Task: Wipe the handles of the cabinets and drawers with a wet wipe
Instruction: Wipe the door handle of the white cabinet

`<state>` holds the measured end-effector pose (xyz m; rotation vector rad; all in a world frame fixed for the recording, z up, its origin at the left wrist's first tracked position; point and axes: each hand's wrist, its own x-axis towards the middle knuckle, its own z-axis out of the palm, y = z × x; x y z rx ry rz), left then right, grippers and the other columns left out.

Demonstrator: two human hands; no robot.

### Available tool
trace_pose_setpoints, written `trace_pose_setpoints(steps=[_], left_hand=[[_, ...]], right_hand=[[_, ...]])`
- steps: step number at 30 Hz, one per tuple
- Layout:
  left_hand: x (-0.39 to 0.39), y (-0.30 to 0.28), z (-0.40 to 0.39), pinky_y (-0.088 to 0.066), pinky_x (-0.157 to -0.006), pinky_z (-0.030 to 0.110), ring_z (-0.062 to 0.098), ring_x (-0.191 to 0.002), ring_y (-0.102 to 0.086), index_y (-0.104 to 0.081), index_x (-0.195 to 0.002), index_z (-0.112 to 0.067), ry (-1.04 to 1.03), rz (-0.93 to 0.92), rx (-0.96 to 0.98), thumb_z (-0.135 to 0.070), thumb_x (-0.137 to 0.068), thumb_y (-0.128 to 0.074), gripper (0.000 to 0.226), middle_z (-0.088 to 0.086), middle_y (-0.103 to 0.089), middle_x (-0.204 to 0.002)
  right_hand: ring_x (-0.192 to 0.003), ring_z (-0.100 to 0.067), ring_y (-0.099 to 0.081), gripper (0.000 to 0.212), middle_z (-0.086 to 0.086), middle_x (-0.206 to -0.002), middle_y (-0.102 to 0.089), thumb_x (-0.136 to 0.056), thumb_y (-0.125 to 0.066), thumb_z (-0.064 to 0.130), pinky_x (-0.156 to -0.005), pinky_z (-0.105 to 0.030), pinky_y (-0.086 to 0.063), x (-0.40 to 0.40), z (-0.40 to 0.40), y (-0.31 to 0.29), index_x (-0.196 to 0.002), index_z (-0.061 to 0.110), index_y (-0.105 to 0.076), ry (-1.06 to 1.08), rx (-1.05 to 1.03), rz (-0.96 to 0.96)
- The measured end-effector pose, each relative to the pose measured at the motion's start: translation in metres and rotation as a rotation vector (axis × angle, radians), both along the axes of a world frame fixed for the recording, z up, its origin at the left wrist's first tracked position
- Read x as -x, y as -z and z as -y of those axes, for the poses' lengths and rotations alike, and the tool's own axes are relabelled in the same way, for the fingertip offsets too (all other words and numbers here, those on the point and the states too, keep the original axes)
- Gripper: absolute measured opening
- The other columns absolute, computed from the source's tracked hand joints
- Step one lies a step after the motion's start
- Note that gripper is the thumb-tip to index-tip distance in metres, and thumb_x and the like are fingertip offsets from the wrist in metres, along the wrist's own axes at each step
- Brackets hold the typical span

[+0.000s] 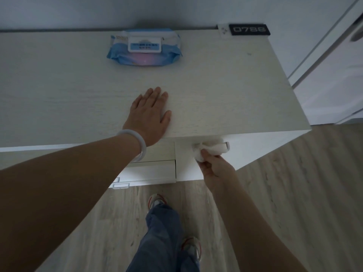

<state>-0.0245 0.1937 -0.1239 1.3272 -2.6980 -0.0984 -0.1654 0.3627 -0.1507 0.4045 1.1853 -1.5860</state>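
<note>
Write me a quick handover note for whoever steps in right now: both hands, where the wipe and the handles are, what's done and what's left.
Left hand: flat, fingers straight, resting on the cabinet top; holds nothing.
Right hand: pinches a bunched wet wipe against the handle on the right-hand cabinet front, just under the top edge.
Pack of wipes: at the back of the top, lid closed.
Done: this handle is being wiped; whether any others are finished cannot be told.
Left: at least the two drawer handles low on the left, and the tall door handle at far right if it counts.
</note>
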Motion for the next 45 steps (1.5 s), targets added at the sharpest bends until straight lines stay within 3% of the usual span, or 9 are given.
trace_pose_setpoints(steps=[4, 7, 15, 20, 25, 31, 33, 37, 45], left_hand=[[0.0, 0.0, 0.0, -0.009, -0.121, 0.038, 0.021, -0.148, -0.015, -0.025, -0.151, -0.018, 0.001, -0.007, 0.002, -0.047, -0.095, -0.021, 0.064, 0.005, -0.02, -0.16], [0.0, 0.001, 0.001, -0.009, -0.121, 0.039, 0.022, -0.148, -0.015, -0.025, -0.151, -0.017, 0.004, -0.009, -0.001, -0.045, -0.097, -0.025, 0.061, 0.005, -0.02, -0.16], [0.001, 0.001, 0.0, -0.009, -0.121, 0.039, 0.021, -0.148, -0.014, -0.024, -0.152, -0.018, -0.002, 0.006, -0.004, -0.048, -0.095, -0.02, 0.064, 0.005, -0.019, -0.16], [0.001, 0.0, 0.0, -0.009, -0.121, 0.039, 0.02, -0.148, -0.013, -0.024, -0.152, -0.019, -0.008, 0.005, -0.01, -0.049, -0.092, -0.017, 0.067, 0.004, -0.018, -0.16], [0.002, -0.002, -0.002, -0.011, -0.121, 0.04, 0.021, -0.148, -0.014, -0.025, -0.152, -0.018, -0.008, -0.003, -0.006, -0.049, -0.092, -0.017, 0.067, 0.005, -0.02, -0.16], [0.002, -0.004, -0.003, -0.01, -0.121, 0.04, 0.021, -0.148, -0.013, -0.024, -0.152, -0.018, -0.009, 0.002, -0.013, -0.049, -0.093, -0.017, 0.067, 0.005, -0.019, -0.16], [0.001, -0.003, -0.002, -0.01, -0.121, 0.04, 0.021, -0.148, -0.014, -0.025, -0.152, -0.018, -0.009, -0.008, -0.006, -0.05, -0.092, -0.016, 0.068, 0.005, -0.02, -0.16], [0.0, -0.002, -0.002, -0.01, -0.12, 0.038, 0.021, -0.148, -0.015, -0.026, -0.151, -0.019, -0.02, -0.001, 0.003, -0.052, -0.09, -0.013, 0.07, 0.004, -0.021, -0.159], [0.001, 0.0, 0.0, -0.012, -0.12, 0.039, 0.021, -0.147, -0.018, -0.028, -0.151, -0.019, -0.025, -0.001, 0.013, -0.05, -0.091, -0.016, 0.068, 0.004, -0.023, -0.159]], right_hand=[[-0.08, -0.019, -0.071, 0.018, -0.015, -0.109, -0.066, -0.089, -0.063, -0.001, -0.073, -0.027, -0.059, 0.033, -0.012, 0.001, -0.107, -0.005, -0.061, 0.133, -0.069, -0.164], [-0.082, -0.017, -0.069, 0.028, -0.011, -0.096, -0.066, -0.087, -0.068, 0.005, -0.079, -0.028, -0.058, 0.052, -0.022, 0.003, -0.112, -0.006, -0.06, 0.226, -0.221, -0.278], [-0.078, -0.016, -0.074, 0.004, -0.011, -0.091, -0.072, -0.092, -0.064, 0.008, -0.081, -0.029, -0.058, 0.013, -0.005, -0.003, -0.094, 0.004, -0.064, 0.213, -0.134, -0.386], [-0.078, -0.016, -0.074, 0.019, -0.015, -0.099, -0.071, -0.092, -0.064, 0.006, -0.086, -0.033, -0.058, 0.011, -0.007, -0.004, -0.108, -0.004, -0.063, 0.205, -0.104, -0.316], [-0.083, -0.022, -0.073, 0.02, -0.018, -0.098, -0.071, -0.091, -0.064, 0.008, -0.081, -0.034, -0.059, 0.0, -0.007, -0.003, -0.105, -0.007, -0.064, 0.225, -0.091, -0.153], [-0.08, -0.024, -0.073, 0.016, -0.018, -0.104, -0.07, -0.092, -0.059, 0.001, -0.093, -0.04, -0.055, -0.042, 0.006, -0.013, -0.106, -0.006, -0.062, 0.133, 0.013, 0.136], [-0.09, -0.03, -0.071, 0.013, -0.022, -0.109, -0.067, -0.091, -0.058, -0.005, -0.096, -0.044, -0.053, -0.035, 0.004, -0.014, -0.103, -0.009, -0.061, 0.154, 0.066, 0.2], [-0.099, -0.033, -0.069, 0.017, -0.025, -0.115, -0.066, -0.092, -0.056, -0.003, -0.092, -0.047, -0.053, -0.012, -0.008, -0.006, -0.108, -0.008, -0.06, 0.11, 0.183, 0.173], [-0.102, -0.032, -0.067, 0.019, -0.022, -0.116, -0.065, -0.09, -0.057, -0.007, -0.092, -0.045, -0.052, -0.02, 0.003, 0.001, -0.108, -0.006, -0.059, 0.123, 0.182, 0.234]])
